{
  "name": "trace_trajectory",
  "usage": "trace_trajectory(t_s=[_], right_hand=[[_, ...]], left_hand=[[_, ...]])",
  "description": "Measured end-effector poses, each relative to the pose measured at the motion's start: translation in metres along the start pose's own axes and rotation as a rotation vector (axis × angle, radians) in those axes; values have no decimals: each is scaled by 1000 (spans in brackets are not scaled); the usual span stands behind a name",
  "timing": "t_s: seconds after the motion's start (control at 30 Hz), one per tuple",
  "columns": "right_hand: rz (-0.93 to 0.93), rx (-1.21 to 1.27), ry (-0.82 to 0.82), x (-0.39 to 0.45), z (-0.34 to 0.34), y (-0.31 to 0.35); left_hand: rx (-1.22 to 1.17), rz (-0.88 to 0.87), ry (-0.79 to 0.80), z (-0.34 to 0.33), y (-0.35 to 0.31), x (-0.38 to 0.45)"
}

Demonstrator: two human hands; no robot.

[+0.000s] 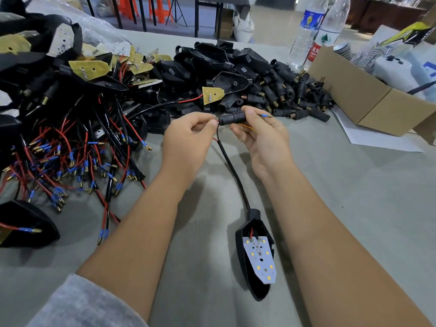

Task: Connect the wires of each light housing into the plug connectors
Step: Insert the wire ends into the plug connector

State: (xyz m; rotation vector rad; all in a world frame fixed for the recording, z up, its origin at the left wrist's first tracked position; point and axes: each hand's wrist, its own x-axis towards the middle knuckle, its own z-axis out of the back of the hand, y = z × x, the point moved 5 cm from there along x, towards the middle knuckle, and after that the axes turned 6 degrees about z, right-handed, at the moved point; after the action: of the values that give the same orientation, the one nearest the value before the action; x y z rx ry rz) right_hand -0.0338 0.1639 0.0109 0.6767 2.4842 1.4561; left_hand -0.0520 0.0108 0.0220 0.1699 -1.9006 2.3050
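Observation:
A black light housing (256, 290) with a white LED board (259, 258) lies on the grey table between my forearms. Its black cable (232, 166) runs up to a black plug connector (232, 119) held above the table. My right hand (262, 140) grips the connector; a blue-tipped wire end (265, 115) sticks out past the fingers to the right. My left hand (188, 135) pinches the cable where it enters the connector's left end. A bit of red wire (215, 139) shows under my left hand.
A pile of black plug connectors (295, 95) lies behind my hands. Housings with red and black wires (70, 156) are heaped at the left. A cardboard box (368, 100) stands at the right, water bottles (313, 31) behind it, white paper (377, 140) under it.

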Motion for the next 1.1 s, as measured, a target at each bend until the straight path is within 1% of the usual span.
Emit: trace_trajectory(t_s=[0.1, 0.2, 0.37, 0.53, 0.67, 0.9, 1.03, 1.1], right_hand=[[-22, 49, 1, 0, 0, 1], [-32, 68, 64, -2, -5, 1], [-51, 29, 134, -6, -12, -4], [-62, 48, 114, -6, -11, -3], [-60, 64, 97, -5, -11, -3], [-49, 34, 120, -5, -12, -3], [-52, 94, 66, -3, -9, -3], [-52, 150, 30, -1, -6, -3]], left_hand=[[-93, 45, -25, 1, 4, 2], [-115, 32, -45, 3, 4, 3], [-19, -30, -33, 3, 3, 4], [0, -16, -16, 0, 2, 1], [79, 8, -61, 2, 3, 1], [125, -70, -41, 1, 1, 1], [79, -44, -27, 0, 2, 0], [92, -21, -1, -2, 4, 0]])
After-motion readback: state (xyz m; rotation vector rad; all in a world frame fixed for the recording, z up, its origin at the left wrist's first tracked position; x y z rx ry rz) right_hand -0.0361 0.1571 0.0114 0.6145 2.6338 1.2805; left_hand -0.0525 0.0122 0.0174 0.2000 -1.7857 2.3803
